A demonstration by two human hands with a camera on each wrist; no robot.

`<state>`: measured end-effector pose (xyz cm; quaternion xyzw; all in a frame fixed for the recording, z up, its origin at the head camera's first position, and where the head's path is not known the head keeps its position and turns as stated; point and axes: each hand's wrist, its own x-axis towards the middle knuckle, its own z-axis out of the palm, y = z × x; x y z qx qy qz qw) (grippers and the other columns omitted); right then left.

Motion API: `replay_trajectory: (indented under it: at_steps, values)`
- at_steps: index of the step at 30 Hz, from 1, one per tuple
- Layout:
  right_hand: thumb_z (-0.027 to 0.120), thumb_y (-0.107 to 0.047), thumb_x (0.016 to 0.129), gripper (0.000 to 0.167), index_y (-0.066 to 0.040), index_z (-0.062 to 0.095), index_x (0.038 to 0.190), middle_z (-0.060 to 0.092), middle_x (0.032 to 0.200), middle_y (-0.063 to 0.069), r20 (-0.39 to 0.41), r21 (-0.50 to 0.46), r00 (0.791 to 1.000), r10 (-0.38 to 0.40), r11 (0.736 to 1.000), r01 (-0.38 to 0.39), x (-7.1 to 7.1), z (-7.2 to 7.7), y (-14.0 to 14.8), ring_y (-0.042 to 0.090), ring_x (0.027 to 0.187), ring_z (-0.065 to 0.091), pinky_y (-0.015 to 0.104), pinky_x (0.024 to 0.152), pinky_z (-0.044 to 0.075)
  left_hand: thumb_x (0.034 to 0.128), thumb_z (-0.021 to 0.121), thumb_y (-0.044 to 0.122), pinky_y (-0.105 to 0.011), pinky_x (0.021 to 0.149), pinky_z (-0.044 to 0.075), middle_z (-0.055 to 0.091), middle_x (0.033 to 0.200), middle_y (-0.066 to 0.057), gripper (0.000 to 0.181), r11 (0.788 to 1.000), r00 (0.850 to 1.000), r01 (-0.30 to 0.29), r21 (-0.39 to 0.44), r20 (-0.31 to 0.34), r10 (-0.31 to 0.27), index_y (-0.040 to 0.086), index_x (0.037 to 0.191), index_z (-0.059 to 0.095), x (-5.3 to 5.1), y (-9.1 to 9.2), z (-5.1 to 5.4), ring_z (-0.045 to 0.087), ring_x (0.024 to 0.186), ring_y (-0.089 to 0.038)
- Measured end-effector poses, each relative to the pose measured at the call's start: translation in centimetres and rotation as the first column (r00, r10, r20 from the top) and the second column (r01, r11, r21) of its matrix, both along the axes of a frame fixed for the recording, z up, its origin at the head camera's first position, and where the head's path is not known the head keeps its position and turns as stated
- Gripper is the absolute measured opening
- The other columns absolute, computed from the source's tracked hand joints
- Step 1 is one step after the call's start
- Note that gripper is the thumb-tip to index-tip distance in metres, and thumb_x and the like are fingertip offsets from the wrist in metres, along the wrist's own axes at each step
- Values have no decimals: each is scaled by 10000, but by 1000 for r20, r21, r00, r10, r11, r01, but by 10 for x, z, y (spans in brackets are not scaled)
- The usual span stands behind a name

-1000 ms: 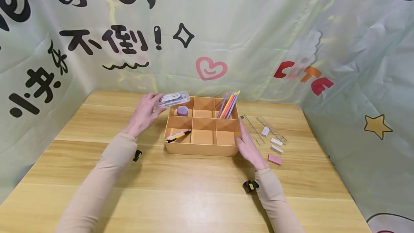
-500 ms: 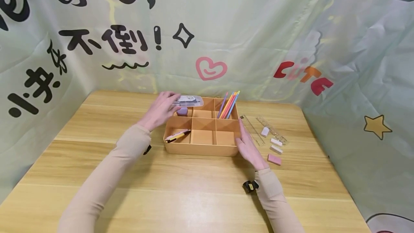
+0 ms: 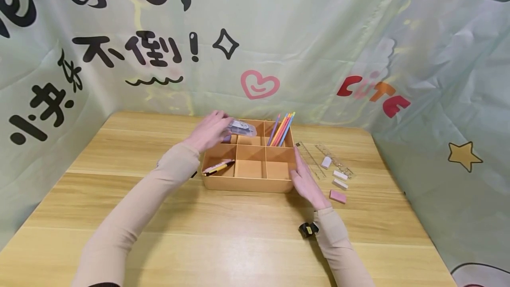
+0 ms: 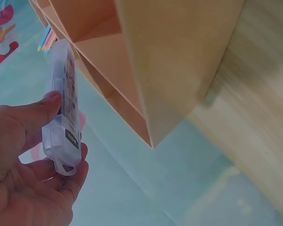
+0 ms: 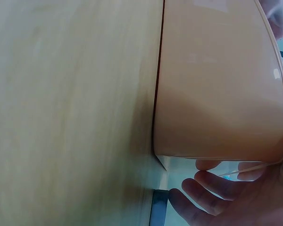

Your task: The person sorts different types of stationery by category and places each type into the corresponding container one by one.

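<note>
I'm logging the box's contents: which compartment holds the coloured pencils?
The back right compartment of the box in the head view: of the six, only this one shows coloured pencils, leaning with their tops sticking out.

Pale cloth [image 3: 318, 17] hangs behind the wooden surface [image 3: 239, 242] and at its left and right, with black writing [image 3: 158, 55] at left, pink heart [image 3: 260, 87] far, and yellow star [image 3: 465, 154] at right.
</note>
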<state>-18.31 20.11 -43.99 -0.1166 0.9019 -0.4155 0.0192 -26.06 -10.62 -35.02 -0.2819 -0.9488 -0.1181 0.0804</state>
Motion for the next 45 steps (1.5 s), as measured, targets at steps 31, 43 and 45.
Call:
replay_trajectory:
  at_steps: [31,43,45]
  values:
    - [356,9,982,747,-21,-51,1608,-44,1696,207,-15,-8,1000,-2,1000,1,1,-1,1,445,1559,57,574,1277,49,932,717,138,-473,1066,490,644,1210,-216,274,974,999,5,-225,51,7,40,1187,689,-17,35,-7,575,1179,-367]
    - [363,-2,984,752,-29,-51,1611,-42,1698,197,-7,-7,1000,-6,1000,6,0,0,1,444,1559,64,574,1278,52,917,724,123,-447,1072,501,621,1234,-201,236,978,996,25,-207,90,-6,53,1143,717,-12,42,-6,542,1222,-357]
    - [364,-5,986,749,-29,-49,1611,-43,1698,198,-7,-9,1000,-8,1000,8,0,0,1,448,1558,63,579,1276,51,913,726,117,-448,1073,501,613,1242,-199,236,980,994,27,-198,105,-6,52,1140,717,-12,42,-6,529,1234,-358]
